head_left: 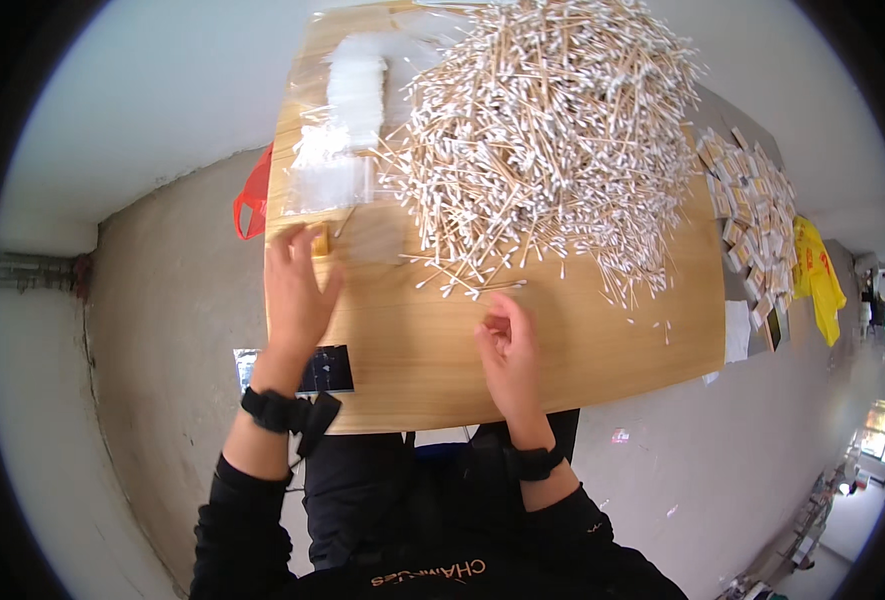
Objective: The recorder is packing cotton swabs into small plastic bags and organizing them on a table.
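A large heap of white-tipped cotton swabs point(552, 140) with wooden sticks covers the far middle and right of the wooden table point(602, 350). My left hand point(297, 290) is over the table's left edge, fingers stretched out and thumb apart. Right beside its fingertips lies a small yellow-orange object point(320, 241), its kind unclear. My right hand point(508, 350) is near the front of the heap with its fingers curled in, and nothing shows in them. Just beyond those fingers lie a few loose swabs point(502, 287).
Clear plastic bags point(332, 185) and a white stack point(357, 85) lie at the far left. A dark, flat, phone-like object point(327, 370) is under my left wrist. Beyond the right edge are many small packs point(752, 210) and a yellow bag point(815, 275). A red bag point(253, 195) hangs left.
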Action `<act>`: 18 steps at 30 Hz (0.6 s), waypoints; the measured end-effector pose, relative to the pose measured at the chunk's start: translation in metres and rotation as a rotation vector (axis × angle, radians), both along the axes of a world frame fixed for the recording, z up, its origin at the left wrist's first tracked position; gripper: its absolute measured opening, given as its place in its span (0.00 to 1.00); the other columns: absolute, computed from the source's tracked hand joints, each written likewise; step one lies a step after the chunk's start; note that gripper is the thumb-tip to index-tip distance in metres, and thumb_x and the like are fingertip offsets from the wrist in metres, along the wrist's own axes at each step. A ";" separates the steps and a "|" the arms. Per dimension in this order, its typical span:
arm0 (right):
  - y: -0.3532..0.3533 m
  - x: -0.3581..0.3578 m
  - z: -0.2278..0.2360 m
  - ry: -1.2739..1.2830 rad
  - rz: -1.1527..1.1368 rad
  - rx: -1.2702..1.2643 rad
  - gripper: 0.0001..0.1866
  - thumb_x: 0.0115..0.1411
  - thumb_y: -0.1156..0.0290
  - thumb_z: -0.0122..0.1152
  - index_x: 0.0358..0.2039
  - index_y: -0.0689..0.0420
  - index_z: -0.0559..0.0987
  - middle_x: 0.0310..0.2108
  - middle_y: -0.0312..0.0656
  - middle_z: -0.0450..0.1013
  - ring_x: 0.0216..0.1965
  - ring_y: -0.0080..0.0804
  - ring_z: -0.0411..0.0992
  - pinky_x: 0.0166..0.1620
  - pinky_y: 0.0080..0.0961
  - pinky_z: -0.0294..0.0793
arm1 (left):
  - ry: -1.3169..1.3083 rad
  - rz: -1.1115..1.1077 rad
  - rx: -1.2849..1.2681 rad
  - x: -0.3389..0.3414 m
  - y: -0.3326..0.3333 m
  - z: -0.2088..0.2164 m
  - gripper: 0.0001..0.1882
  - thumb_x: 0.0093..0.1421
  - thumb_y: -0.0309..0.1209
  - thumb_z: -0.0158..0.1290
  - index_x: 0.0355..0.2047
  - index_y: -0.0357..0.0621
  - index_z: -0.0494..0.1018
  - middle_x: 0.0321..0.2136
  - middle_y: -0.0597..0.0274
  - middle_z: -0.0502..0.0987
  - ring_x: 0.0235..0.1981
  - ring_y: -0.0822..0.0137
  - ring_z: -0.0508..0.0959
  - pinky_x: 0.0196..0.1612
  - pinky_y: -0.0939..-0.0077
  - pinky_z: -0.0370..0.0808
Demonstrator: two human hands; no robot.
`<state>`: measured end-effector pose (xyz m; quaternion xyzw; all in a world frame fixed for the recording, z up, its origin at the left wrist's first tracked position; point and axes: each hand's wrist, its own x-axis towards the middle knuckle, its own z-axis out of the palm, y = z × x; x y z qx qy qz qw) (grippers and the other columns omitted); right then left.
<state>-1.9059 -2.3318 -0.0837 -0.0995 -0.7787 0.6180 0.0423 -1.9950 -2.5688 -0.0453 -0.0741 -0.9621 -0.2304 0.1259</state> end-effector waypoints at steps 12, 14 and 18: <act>0.019 -0.055 0.007 0.041 0.082 0.323 0.32 0.46 0.78 0.62 0.53 0.52 0.65 0.41 0.45 0.61 0.28 0.29 0.70 0.33 0.24 0.72 | -0.106 -0.164 0.072 0.006 0.118 -0.030 0.47 0.45 0.34 0.60 0.62 0.43 0.45 0.59 0.36 0.46 0.58 0.41 0.52 0.59 0.54 0.51; 0.031 -0.055 -0.001 0.047 0.055 0.350 0.30 0.46 0.80 0.62 0.52 0.55 0.66 0.41 0.46 0.60 0.29 0.28 0.71 0.30 0.22 0.72 | -0.118 -0.186 0.073 0.009 0.129 -0.030 0.47 0.45 0.34 0.60 0.61 0.42 0.45 0.59 0.36 0.45 0.59 0.41 0.52 0.59 0.54 0.51; 0.037 -0.049 -0.005 0.046 0.051 0.275 0.29 0.47 0.81 0.61 0.52 0.57 0.66 0.41 0.45 0.59 0.30 0.27 0.71 0.30 0.20 0.72 | -0.140 -0.290 0.101 0.017 0.124 -0.032 0.46 0.46 0.34 0.60 0.61 0.39 0.46 0.60 0.38 0.46 0.60 0.42 0.51 0.61 0.54 0.49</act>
